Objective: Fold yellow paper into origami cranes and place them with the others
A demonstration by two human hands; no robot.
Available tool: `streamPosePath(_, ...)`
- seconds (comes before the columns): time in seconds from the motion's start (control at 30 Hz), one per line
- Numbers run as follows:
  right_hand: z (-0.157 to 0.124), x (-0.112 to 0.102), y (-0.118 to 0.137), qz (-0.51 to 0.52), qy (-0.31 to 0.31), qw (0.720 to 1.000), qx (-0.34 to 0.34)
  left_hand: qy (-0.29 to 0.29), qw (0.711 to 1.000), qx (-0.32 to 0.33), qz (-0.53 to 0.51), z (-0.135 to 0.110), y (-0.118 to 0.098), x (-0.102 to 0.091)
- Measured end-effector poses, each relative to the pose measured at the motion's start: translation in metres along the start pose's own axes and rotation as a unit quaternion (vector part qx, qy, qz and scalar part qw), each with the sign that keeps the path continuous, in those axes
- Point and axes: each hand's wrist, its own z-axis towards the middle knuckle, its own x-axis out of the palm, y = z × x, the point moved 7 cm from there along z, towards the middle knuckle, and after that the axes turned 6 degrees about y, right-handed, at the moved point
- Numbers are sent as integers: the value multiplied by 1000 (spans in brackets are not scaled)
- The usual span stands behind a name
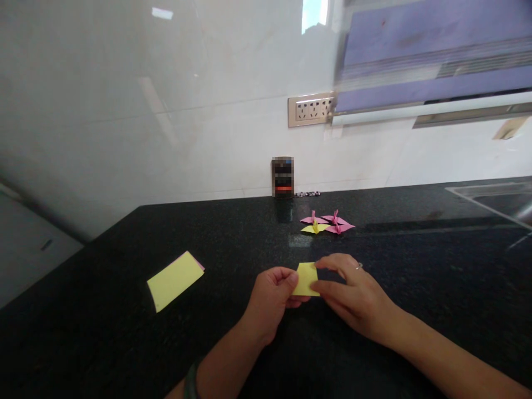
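Note:
A small folded piece of yellow paper [306, 279] is held just above the dark countertop, between my two hands. My left hand [272, 293] pinches its left edge, thumb on top and fingers beneath. On the other side, my right hand [353, 293] has its thumb and a fingertip on the right edge; a ring shows on one finger. Beyond the hands stand several folded paper cranes: a yellow crane [316, 228] and pink ones, such as the pink crane [339, 228]. To the left lies a stack of yellow sheets [177, 281] with a pink edge peeking out.
A dark, pixelated box-like object [283, 177] stands against the wall, with a beaded strand [308, 194] beside it. Above are a socket panel [311, 110] and a purple panel [415, 55]. A sink edge [477, 202] lies at the right of the black countertop [233, 233].

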Motion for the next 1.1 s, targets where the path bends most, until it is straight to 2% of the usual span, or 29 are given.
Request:
streamPosePath(0.1, 1, -2, 2, -5, -11, 1000, -11, -1, 1000, 7, 4, 0, 0, 0)
streamPosePath(0.2, 1, -1, 1, 29, -16, 999, 8, -4, 1000, 14, 11, 0, 0, 0)
streamPosePath(0.4, -2, 7, -12, 157, -34, 978, 137, 24, 999, 27, 12, -2, -5, 6)
streamPosePath(0.5, -2, 9, -15, 193, -47, 965, 172, 39, 999, 23, 4, -3, -5, 10)
streamPosePath(0.7, -3, 15, -19, 245, -47, 948, 195, 55, 998, 21, 0, -5, -6, 14)
streamPosePath(0.9, -5, 17, -21, 247, -52, 942, 220, 66, 997, 25, 20, -3, -4, 17)
streamPosePath(1.1, -3, 19, -20, 244, -34, 942, 229, 62, 992, 70, 86, -2, -5, 16)
